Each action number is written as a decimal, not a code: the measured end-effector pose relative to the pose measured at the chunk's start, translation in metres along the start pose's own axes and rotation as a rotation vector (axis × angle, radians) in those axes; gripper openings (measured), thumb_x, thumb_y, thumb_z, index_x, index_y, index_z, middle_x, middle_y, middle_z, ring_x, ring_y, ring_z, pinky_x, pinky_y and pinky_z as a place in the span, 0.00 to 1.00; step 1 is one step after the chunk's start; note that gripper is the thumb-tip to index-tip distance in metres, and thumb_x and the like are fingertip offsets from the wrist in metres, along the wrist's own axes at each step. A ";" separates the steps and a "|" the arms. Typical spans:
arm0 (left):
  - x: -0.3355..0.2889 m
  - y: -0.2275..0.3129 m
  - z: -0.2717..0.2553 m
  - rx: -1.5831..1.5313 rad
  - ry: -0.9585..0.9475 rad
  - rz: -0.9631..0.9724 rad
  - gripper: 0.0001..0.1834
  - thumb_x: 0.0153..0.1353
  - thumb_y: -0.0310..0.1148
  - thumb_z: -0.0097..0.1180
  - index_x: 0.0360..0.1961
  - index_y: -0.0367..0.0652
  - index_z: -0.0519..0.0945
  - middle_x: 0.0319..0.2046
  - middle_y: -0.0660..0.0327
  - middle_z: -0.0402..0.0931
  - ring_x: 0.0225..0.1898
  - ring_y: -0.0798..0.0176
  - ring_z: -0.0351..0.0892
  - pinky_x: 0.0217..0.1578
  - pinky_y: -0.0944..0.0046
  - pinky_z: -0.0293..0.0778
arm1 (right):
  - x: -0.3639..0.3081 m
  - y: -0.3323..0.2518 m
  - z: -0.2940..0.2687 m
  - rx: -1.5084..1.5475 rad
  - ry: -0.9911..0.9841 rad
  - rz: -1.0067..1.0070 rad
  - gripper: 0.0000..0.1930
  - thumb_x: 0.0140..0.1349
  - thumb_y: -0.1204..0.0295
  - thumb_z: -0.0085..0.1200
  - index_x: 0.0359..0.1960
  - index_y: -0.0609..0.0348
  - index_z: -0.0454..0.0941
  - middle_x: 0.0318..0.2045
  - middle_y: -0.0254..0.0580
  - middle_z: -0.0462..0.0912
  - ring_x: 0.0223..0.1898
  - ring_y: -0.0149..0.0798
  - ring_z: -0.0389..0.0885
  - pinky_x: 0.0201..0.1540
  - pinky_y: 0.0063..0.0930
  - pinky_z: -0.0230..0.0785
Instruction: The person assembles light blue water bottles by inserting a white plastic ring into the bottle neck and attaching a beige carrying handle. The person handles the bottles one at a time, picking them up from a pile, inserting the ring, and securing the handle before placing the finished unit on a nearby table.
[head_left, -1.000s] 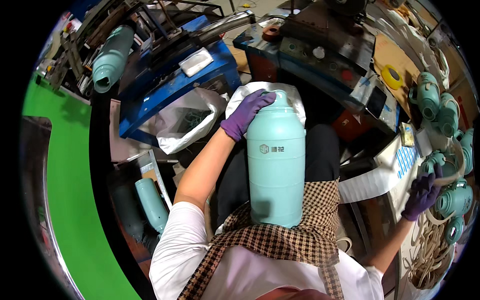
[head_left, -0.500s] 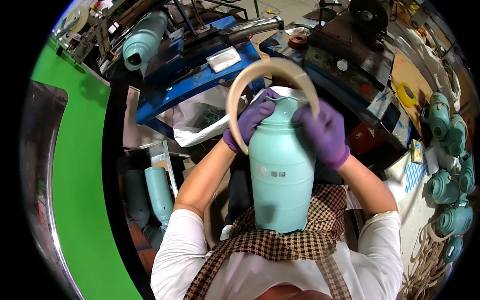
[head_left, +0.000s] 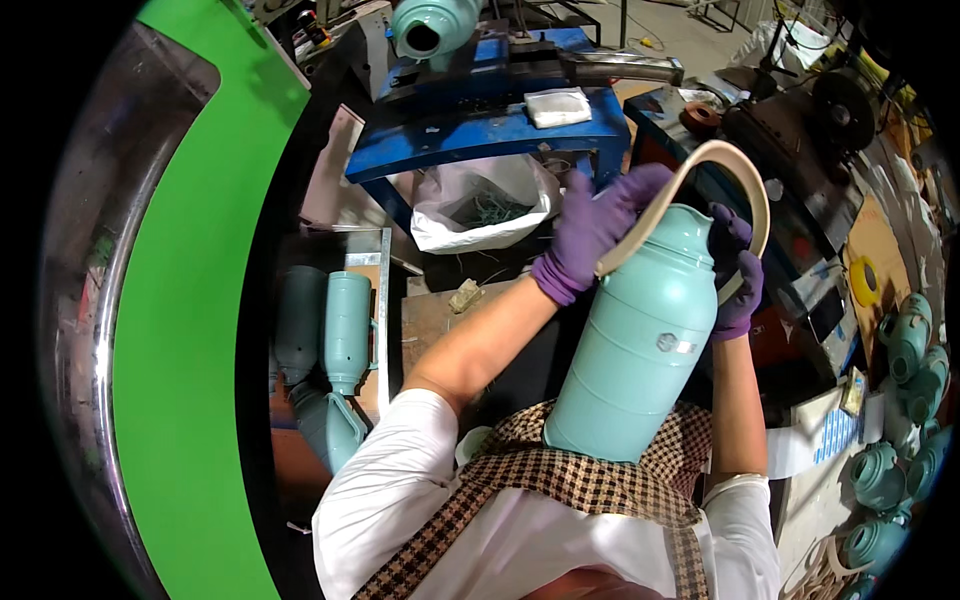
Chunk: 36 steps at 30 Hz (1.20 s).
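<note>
A mint-green thermos flask casing leans in my lap, its base on the checked apron and its spouted neck tilted away to the right. Over the neck arches a beige carrying handle. My left hand, in a purple glove, is beside the handle's left side, thumb and fingers apart and slightly blurred. On the flask's far right shoulder, my purple-gloved right hand has its fingers bent around the handle's right end. Part of that hand is hidden behind the neck and handle.
Ahead stands a blue metal bench with a folded white cloth. Under it sits a white sack with green scraps. Casings lie at left beside a green surface. At right are flask tops and loose beige handles.
My view has swung left. The flask now tilts to the right instead of facing me upright. My left hand has come off the neck and opened; the handle has shifted right with the flask.
</note>
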<state>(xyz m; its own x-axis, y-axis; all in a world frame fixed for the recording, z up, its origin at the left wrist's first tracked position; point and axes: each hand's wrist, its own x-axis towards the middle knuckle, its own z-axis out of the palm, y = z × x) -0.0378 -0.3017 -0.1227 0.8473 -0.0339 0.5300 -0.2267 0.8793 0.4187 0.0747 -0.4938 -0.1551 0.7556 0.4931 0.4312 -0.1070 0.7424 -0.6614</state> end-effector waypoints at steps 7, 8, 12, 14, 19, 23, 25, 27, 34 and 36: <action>-0.006 0.019 0.029 0.772 0.064 -0.215 0.32 0.50 0.39 0.64 0.57 0.38 0.77 0.60 0.56 0.75 0.60 0.64 0.72 0.66 0.60 0.62 | -0.002 0.003 -0.006 0.243 -0.173 0.278 0.38 0.69 0.44 0.40 0.69 0.63 0.67 0.67 0.48 0.71 0.69 0.45 0.68 0.73 0.40 0.55; -0.007 0.023 0.031 0.824 0.043 -0.218 0.29 0.50 0.39 0.64 0.54 0.38 0.78 0.59 0.57 0.75 0.60 0.63 0.73 0.66 0.59 0.63 | -0.002 0.006 -0.007 0.278 -0.176 0.293 0.39 0.70 0.42 0.40 0.69 0.63 0.67 0.67 0.48 0.71 0.68 0.45 0.68 0.73 0.40 0.56; -0.004 0.023 0.040 1.556 -0.310 0.265 0.26 0.53 0.46 0.64 0.50 0.43 0.79 0.54 0.56 0.80 0.58 0.53 0.78 0.68 0.41 0.60 | 0.001 0.019 -0.021 0.150 -0.057 0.369 0.43 0.69 0.35 0.39 0.69 0.63 0.66 0.65 0.46 0.74 0.65 0.44 0.72 0.71 0.39 0.61; -0.014 0.029 0.055 1.817 -0.710 0.561 0.28 0.56 0.47 0.64 0.54 0.43 0.76 0.46 0.60 0.85 0.53 0.51 0.82 0.68 0.36 0.59 | 0.001 -0.005 0.029 0.362 -0.239 0.505 0.42 0.64 0.35 0.49 0.66 0.60 0.69 0.62 0.47 0.75 0.62 0.43 0.74 0.68 0.39 0.64; -0.011 0.008 0.069 1.609 -1.049 0.536 0.23 0.70 0.55 0.53 0.45 0.44 0.78 0.58 0.56 0.79 0.64 0.51 0.74 0.68 0.27 0.56 | 0.006 -0.041 0.029 -0.443 -0.232 0.399 0.36 0.63 0.53 0.56 0.64 0.69 0.69 0.60 0.50 0.78 0.58 0.40 0.78 0.64 0.33 0.67; -0.010 0.018 0.056 1.751 -1.183 0.189 0.27 0.67 0.55 0.54 0.52 0.41 0.80 0.58 0.58 0.79 0.63 0.49 0.75 0.69 0.37 0.61 | -0.063 -0.128 -0.073 -0.091 0.208 0.228 0.37 0.68 0.48 0.49 0.70 0.62 0.66 0.62 0.53 0.77 0.60 0.48 0.78 0.66 0.42 0.68; 0.047 0.066 0.014 2.185 -0.445 0.175 0.27 0.51 0.46 0.64 0.54 0.52 0.82 0.54 0.57 0.78 0.63 0.46 0.71 0.68 0.42 0.62 | -0.139 -0.202 -0.138 0.022 0.584 0.038 0.36 0.72 0.42 0.44 0.71 0.55 0.65 0.66 0.44 0.74 0.65 0.47 0.72 0.71 0.47 0.61; 0.105 0.153 0.001 2.991 -0.292 0.605 0.35 0.44 0.42 0.69 0.60 0.64 0.79 0.57 0.55 0.72 0.64 0.47 0.68 0.63 0.42 0.63 | -0.207 -0.256 -0.165 -0.162 0.882 -0.355 0.35 0.71 0.43 0.45 0.71 0.55 0.66 0.68 0.43 0.71 0.68 0.47 0.69 0.73 0.49 0.58; 0.158 0.271 -0.068 3.425 0.514 -0.388 0.31 0.71 0.33 0.43 0.68 0.87 0.65 0.79 0.60 0.46 0.75 0.32 0.52 0.60 0.22 0.64 | -0.349 -0.384 -0.246 -0.844 1.214 -0.880 0.32 0.68 0.64 0.56 0.71 0.60 0.64 0.67 0.49 0.71 0.65 0.50 0.73 0.70 0.47 0.65; 0.142 0.249 -0.042 3.396 0.458 -0.253 0.30 0.68 0.33 0.50 0.69 0.76 0.67 0.77 0.55 0.50 0.72 0.30 0.57 0.57 0.29 0.71 | -0.379 -0.450 -0.284 -1.588 1.273 -0.730 0.32 0.63 0.68 0.64 0.69 0.62 0.68 0.62 0.52 0.77 0.61 0.50 0.77 0.67 0.42 0.67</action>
<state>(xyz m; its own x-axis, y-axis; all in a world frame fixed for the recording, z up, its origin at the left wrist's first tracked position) 0.0464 -0.0675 0.0266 0.7954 0.2626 0.5463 0.5564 -0.6738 -0.4863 0.0195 -1.1435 -0.1955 0.3818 -0.6153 0.6896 0.2988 -0.6239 -0.7221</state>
